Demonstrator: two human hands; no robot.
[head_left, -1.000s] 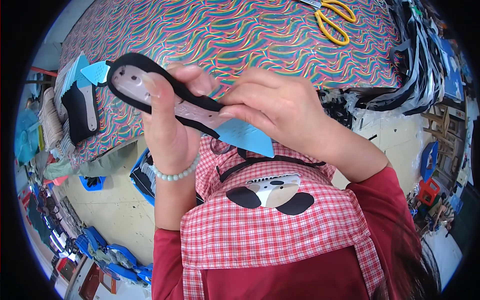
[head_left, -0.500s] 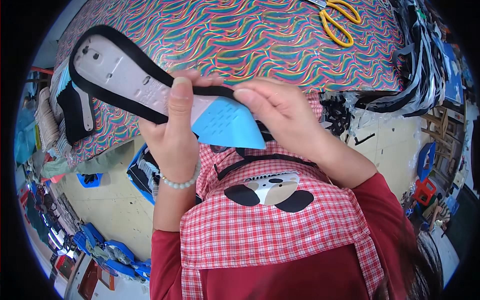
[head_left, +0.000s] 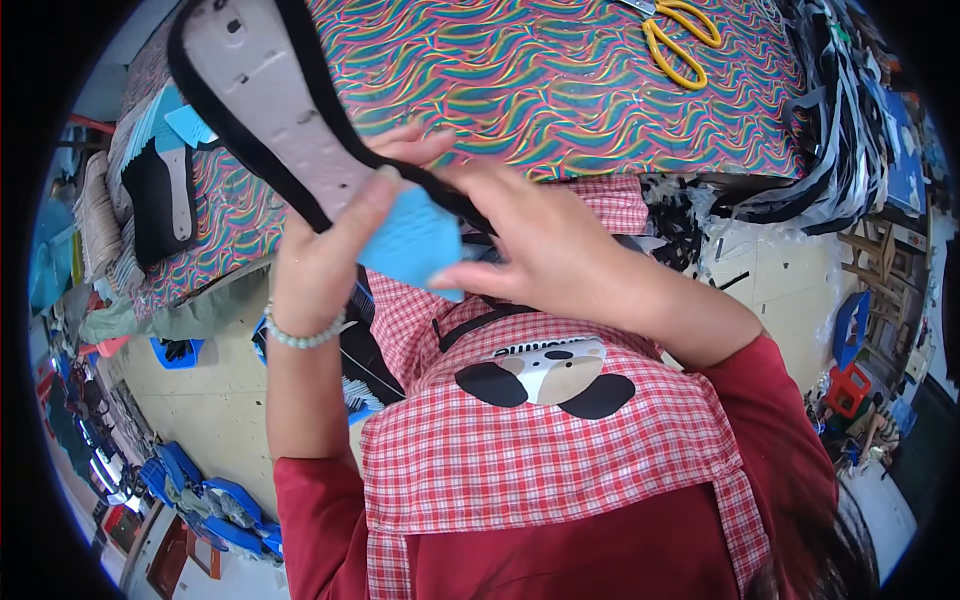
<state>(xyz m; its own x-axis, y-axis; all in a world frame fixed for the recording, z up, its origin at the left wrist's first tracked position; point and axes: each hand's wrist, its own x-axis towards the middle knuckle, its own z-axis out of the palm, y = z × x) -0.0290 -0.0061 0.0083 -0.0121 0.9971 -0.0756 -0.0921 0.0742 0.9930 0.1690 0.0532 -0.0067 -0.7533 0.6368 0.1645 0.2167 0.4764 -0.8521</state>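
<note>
A long shoe insole (head_left: 285,100) is held up in front of my apron, tilted, its wide end at the upper left. Its greyish-pink board has small holes and a black edging around the rim; the lower end is blue (head_left: 410,240). My left hand (head_left: 335,225) grips it around the narrow middle, thumb on the face and fingers behind the far edge. On the blue end, my right hand (head_left: 530,235) is closed, with the thumb at the tip and the fingers over the black edging. The fingers partly hide that end.
Yellow-handled scissors (head_left: 683,40) lie on the far part of the colourful patterned table (head_left: 520,90). More insoles (head_left: 170,200) are stacked at its left side. Black and clear strips (head_left: 830,150) hang over the right edge. Blue bins (head_left: 230,515) stand on the floor at lower left.
The insole has turned steeper, its wide end moving up and to the right. My right hand has shifted left and now wraps the blue end, where it pinched the edging before.
</note>
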